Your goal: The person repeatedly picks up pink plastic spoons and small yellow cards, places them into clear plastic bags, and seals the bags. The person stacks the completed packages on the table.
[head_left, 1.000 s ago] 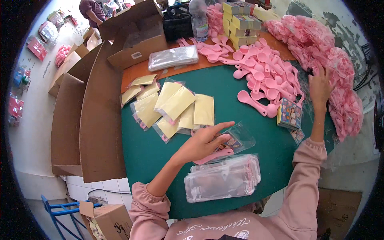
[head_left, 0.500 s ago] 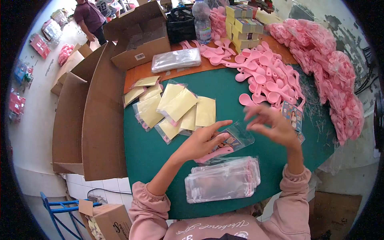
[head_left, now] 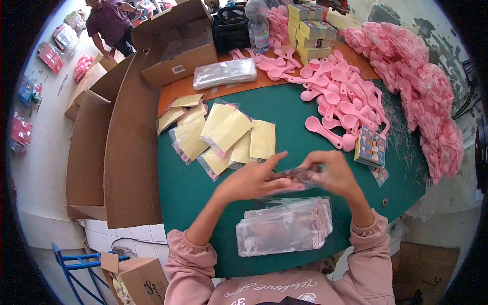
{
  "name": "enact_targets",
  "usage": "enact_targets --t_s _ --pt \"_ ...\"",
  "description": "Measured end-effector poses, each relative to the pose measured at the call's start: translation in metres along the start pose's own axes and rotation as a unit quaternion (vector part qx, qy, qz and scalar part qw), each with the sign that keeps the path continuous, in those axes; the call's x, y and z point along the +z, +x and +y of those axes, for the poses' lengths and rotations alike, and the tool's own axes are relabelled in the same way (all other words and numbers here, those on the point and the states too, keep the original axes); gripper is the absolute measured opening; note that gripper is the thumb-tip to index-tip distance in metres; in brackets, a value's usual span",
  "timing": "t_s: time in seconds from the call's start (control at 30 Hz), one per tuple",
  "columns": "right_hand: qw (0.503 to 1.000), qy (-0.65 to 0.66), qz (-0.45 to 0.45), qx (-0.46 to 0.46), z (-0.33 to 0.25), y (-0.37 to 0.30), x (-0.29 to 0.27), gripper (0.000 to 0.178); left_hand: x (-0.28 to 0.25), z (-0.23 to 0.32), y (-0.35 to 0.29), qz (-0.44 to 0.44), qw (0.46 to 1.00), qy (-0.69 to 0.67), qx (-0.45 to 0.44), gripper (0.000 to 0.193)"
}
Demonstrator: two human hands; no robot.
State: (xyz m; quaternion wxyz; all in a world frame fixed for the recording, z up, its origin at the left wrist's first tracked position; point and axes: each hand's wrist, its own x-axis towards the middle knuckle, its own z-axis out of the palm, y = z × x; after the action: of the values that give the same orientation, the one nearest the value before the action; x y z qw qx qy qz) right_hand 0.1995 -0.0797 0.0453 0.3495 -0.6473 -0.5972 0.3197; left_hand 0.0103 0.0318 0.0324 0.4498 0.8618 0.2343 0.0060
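Between my hands is a clear plastic bag (head_left: 302, 176) with a printed card and a pink measuring spoon (head_left: 294, 187) inside, tilted and partly smeared by motion. My left hand (head_left: 248, 182) pinches its left end under the thumb, index finger stretched out. At the other end, my right hand (head_left: 333, 173) grips the bag's edge with curled fingers. Just below lies a stack of clear empty bags (head_left: 282, 231). Left of my hands are several filled bags with pale yellow card backs (head_left: 227, 133). A stack of printed cards (head_left: 370, 147) sits right of my right hand.
Loose pink spoons (head_left: 343, 96) are heaped at the back right, beside bulging bags of spoons (head_left: 406, 76). Card bundles (head_left: 311, 35), a water bottle (head_left: 257, 28) and a bag pack (head_left: 224, 74) stand behind. Cardboard boxes (head_left: 133, 147) border the left. A person (head_left: 109, 25) stands beyond.
My right hand has come down and left from above the card stack and taken hold of the bag's right end. The bag has been lifted and tilted. The person beyond has shifted.
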Motion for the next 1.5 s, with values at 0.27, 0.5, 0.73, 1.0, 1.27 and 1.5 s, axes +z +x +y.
enact_targets --t_s 0.27,0.5,0.73,1.0,1.27,1.5 --pt "0.960 0.249 -0.038 0.120 0.011 -0.002 -0.023 0.020 -0.017 -0.017 0.005 -0.136 0.957 -0.248 0.061 0.074" --pt "0.974 0.209 -0.021 0.082 0.029 -0.005 -0.027 0.020 -0.013 0.002 0.008 -0.063 0.960 -0.267 -0.056 0.068" --pt "0.979 -0.067 0.182 -0.064 -0.008 -0.002 -0.009 0.026 0.044 -0.004 0.002 0.042 0.876 -0.479 -0.033 0.050" --pt "0.976 -0.185 0.014 -0.114 -0.003 -0.011 0.018 0.029 0.048 -0.019 -0.001 -0.004 0.876 -0.479 -0.051 0.057" --pt "0.981 -0.148 0.051 -0.117 0.009 -0.007 0.043 0.018 0.048 -0.008 -0.003 -0.010 0.913 -0.406 -0.032 0.063" --pt "0.975 -0.165 0.007 -0.152 0.001 -0.009 0.016 0.010 0.033 -0.002 -0.006 -0.009 0.878 -0.469 -0.101 0.061"
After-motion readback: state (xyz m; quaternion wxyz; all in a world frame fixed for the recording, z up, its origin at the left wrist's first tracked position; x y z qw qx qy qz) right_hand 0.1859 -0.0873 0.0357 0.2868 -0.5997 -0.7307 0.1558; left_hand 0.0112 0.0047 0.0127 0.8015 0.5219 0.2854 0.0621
